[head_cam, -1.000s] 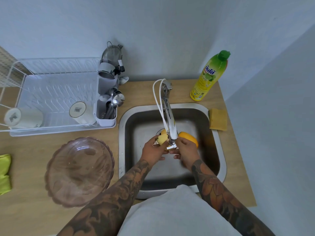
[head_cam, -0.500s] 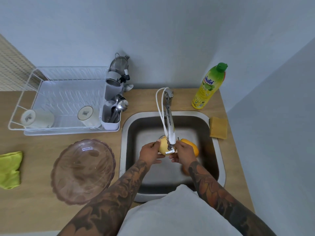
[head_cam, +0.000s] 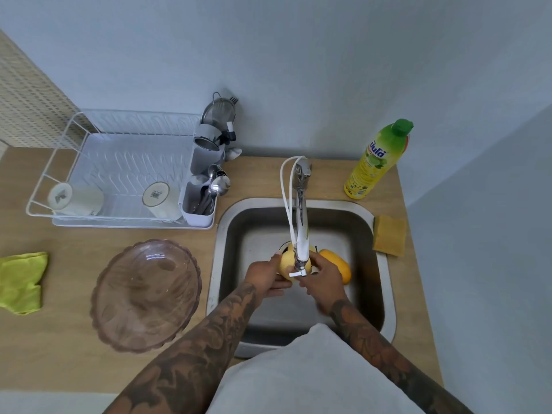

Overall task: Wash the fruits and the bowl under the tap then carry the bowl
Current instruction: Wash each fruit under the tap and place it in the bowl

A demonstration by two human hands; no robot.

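Head view: two hands over the steel sink [head_cam: 385, 282], left hand [head_cam: 265, 277] and right hand [head_cam: 321, 282] both clasped around one pale yellow fruit [head_cam: 285, 262] right under the tap [head_cam: 301, 231], one orange-yellow fruit [head_cam: 336, 261] just behind the right hand. On the wooden counter [head_cam: 59, 354] left of the sink: one empty pink glass bowl [head_cam: 146, 294], one green cloth [head_cam: 21, 282], one white dish rack [head_cam: 119, 168] holding two cups. Right of the sink: one dish soap bottle [head_cam: 376, 159], one yellow sponge [head_cam: 389, 239].
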